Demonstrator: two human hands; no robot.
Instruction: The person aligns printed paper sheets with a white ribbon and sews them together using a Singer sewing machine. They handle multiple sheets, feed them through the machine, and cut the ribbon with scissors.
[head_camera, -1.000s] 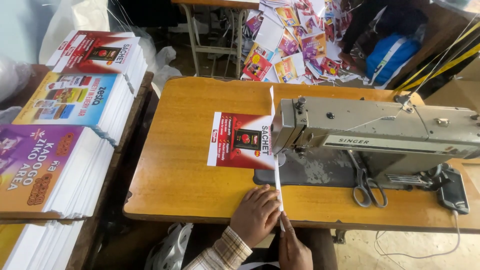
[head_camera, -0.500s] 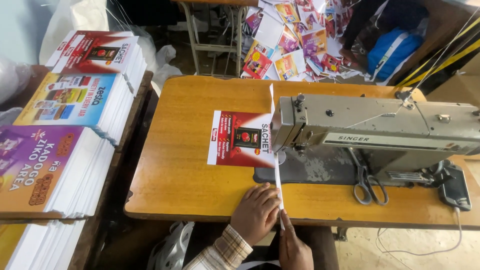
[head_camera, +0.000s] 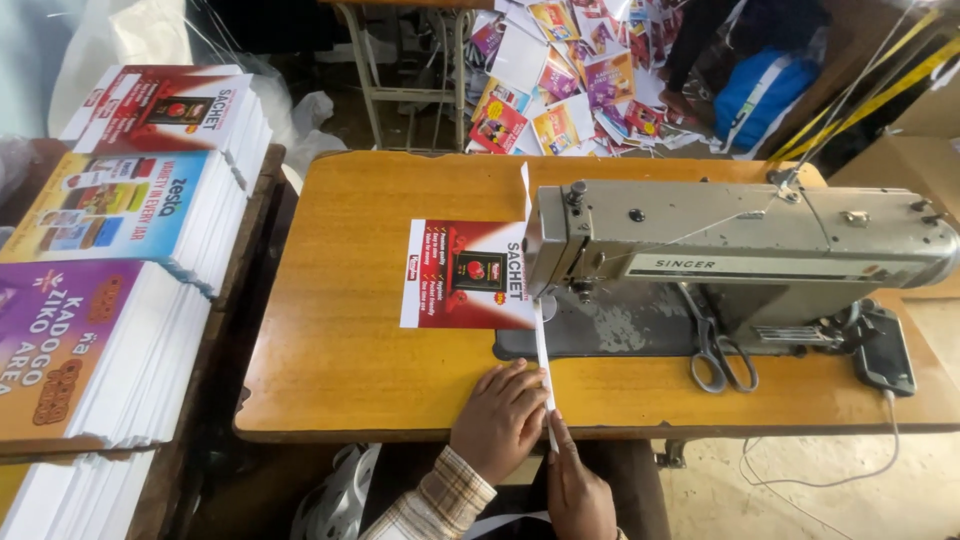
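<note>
Lying flat on the smooth orange wooden table (head_camera: 340, 360), a thin white paper strip (head_camera: 543, 360) is seen running from the near edge up under the needle of the grey metal sewing machine (head_camera: 740, 245). A red and white printed paper sheet (head_camera: 465, 275) is touching the strip beside the needle. The left hand (head_camera: 500, 418) is laid open and flat on the table, with its fingertips pressed on the strip. The right hand (head_camera: 575, 485) is closed on the strip's near end, just past the table edge. The strip is judged to be very light, soft and easy to tear, so it is best held gently near its end. Compared with a moment ago, almost nothing is changed; the hands and paper are kept in the same places. Grey metal scissors (head_camera: 720, 360) are lying by the machine.
</note>
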